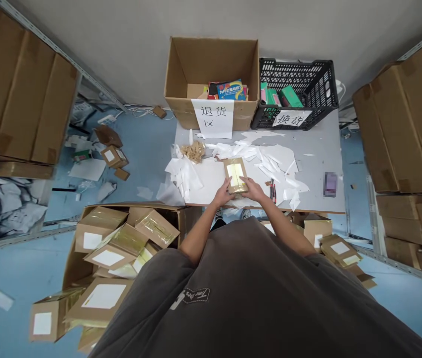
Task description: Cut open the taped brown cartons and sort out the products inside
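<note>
A small taped cardboard box (235, 174) with a white label lies at the front middle of the white table (322, 149). My left hand (224, 193) grips its lower left side, and my right hand (252, 190) grips the lower right side, thumbs on top. Just right of my right hand lies a red-and-black cutter-like tool (273, 191), whose exact kind I cannot make out. Torn white paper scraps (281, 166) spread around the box, and a clump of crumpled brown tape (193, 151) sits to its left.
At the back stand an open carton (181, 110) holding books and a black crate (320, 99) holding green boxes. A large carton (71, 268) full of parcels is at my left. More parcels (339, 248) lie at my right. Shelves with big cartons (24, 94) flank both sides.
</note>
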Available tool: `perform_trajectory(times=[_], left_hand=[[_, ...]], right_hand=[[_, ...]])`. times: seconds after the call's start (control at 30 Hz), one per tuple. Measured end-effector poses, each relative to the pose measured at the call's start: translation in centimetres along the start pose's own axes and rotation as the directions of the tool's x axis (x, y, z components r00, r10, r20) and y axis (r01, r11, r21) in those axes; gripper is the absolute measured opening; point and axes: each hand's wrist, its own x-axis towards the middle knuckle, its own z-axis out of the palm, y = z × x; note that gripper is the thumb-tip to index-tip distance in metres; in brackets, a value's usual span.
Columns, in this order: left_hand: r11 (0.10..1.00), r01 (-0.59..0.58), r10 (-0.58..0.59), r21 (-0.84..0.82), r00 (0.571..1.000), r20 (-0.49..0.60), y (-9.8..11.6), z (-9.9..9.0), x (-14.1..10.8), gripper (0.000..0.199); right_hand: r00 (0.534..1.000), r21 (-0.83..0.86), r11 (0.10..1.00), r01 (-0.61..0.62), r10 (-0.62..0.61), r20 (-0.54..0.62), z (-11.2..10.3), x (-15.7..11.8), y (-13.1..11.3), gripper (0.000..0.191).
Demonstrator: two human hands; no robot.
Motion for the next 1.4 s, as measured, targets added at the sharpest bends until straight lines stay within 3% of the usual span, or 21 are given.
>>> perform_trajectory(times=[0.13,0.23,0.4,0.47,0.53,0.6,0.7,0.77,0.87,1.03,1.17,1.23,1.3,1.4], left_hand=[[0.999,-0.029,0.026,-0.026,0.992,-0.120,2.9,-2.6,0.7,0.075],[0.997,0.064,-0.048,0.051,0.961,-0.273,4.6,-3.5,2.3,0.070],[0.960,0.278,-0.256,0.023,0.911,-0.323,4.9,-2.3,6.0,0.086],[0.961,0.277,-0.262,-0.001,0.908,-0.327,4.5,-1.8,6.8,0.088],[0.979,0.200,-0.180,0.024,0.922,-0.342,3.9,-1.6,6.7,0.085],[0.994,0.068,-0.038,0.087,0.950,-0.311,3.3,-1.7,5.9,0.078],[0.980,-0.096,0.116,0.176,0.987,-0.108,2.3,-2.1,4.0,0.085],[0.972,-0.123,0.121,0.203,0.992,0.019,1.7,-2.2,3.0,0.097],[0.971,-0.100,0.092,0.216,0.995,0.046,1.4,-2.4,2.5,0.096],[0.964,-0.084,0.101,0.252,0.993,-0.055,2.7,-4.0,3.4,0.074],[0.976,0.047,0.014,0.212,0.960,-0.278,3.8,-5.6,5.2,0.060],[0.984,0.091,-0.036,0.155,0.944,-0.327,3.4,-5.9,6.4,0.062],[0.990,0.089,-0.062,0.105,0.971,-0.231,2.4,-5.8,7.5,0.073],[0.994,0.077,-0.078,0.083,0.997,0.013,0.3,-5.5,8.1,0.090]], right_hand=[[0.986,0.022,0.999,0.043,-0.039,-0.163,-3.1,0.2,-1.0,0.080],[0.969,0.035,0.999,0.000,0.009,-0.247,-4.5,2.3,-1.5,0.076],[0.959,0.117,0.980,-0.164,0.186,-0.215,-4.0,7.2,-0.9,0.078],[0.956,0.174,0.973,-0.153,0.190,-0.223,-3.5,7.6,-0.1,0.078],[0.960,0.233,0.971,-0.058,0.118,-0.253,-3.1,6.7,0.8,0.080],[0.963,0.270,0.962,0.049,0.026,-0.267,-2.7,4.7,1.7,0.085],[0.969,0.290,0.947,0.135,-0.064,-0.240,-1.6,1.6,2.5,0.096],[0.970,0.285,0.948,0.142,-0.076,-0.233,-0.5,0.2,2.4,0.099],[0.959,0.249,0.961,0.119,-0.047,-0.279,0.8,-0.3,1.3,0.088],[0.930,0.179,0.980,0.082,-0.011,-0.367,-0.2,0.9,-1.5,0.067],[0.874,0.149,0.985,-0.087,0.147,-0.462,-2.2,3.2,-3.2,0.066],[0.862,0.152,0.976,-0.156,0.210,-0.461,-2.6,5.0,-3.2,0.068],[0.873,0.176,0.964,-0.198,0.255,-0.415,-2.2,6.7,-2.6,0.072],[0.903,0.232,0.940,-0.248,0.312,-0.297,-0.6,8.1,-1.5,0.083]])
